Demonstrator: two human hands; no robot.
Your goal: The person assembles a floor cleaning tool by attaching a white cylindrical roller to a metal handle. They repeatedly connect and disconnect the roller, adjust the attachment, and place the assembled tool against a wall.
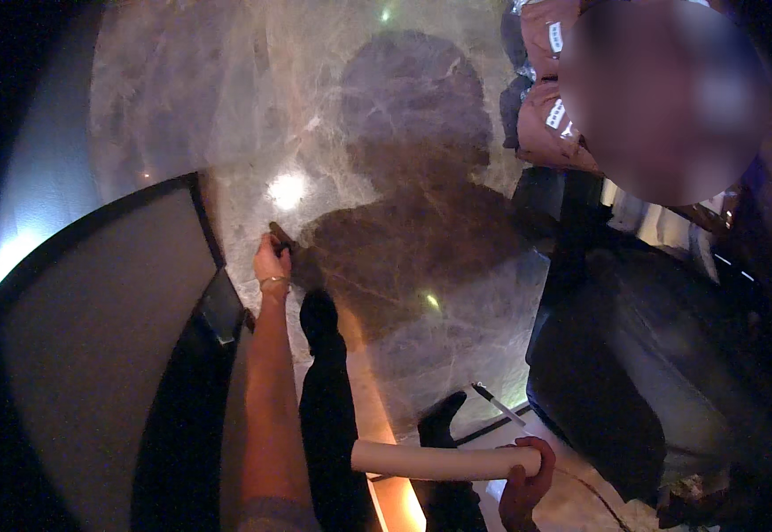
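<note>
I am seeing the left hand (pixel 272 260) reaching far forward and down toward the glossy marble floor (pixel 226 106), its fingers closing around a small dark object (pixel 280 235) beside the dark curved panel (pixel 93 301); what the object is, I cannot tell. The right hand (pixel 528 483) is gripping one end of a long cream-coloured tube (pixel 439 462), which is lying level across the lower view, above my dark shoes (pixel 319 319).

Polished grey marble floor (pixel 315 115) with bright light reflections. Dark-framed grey panel (pixel 93 337) at left. Black furniture (pixel 616 355) at right. A person's shadow falls across the floor centre.
</note>
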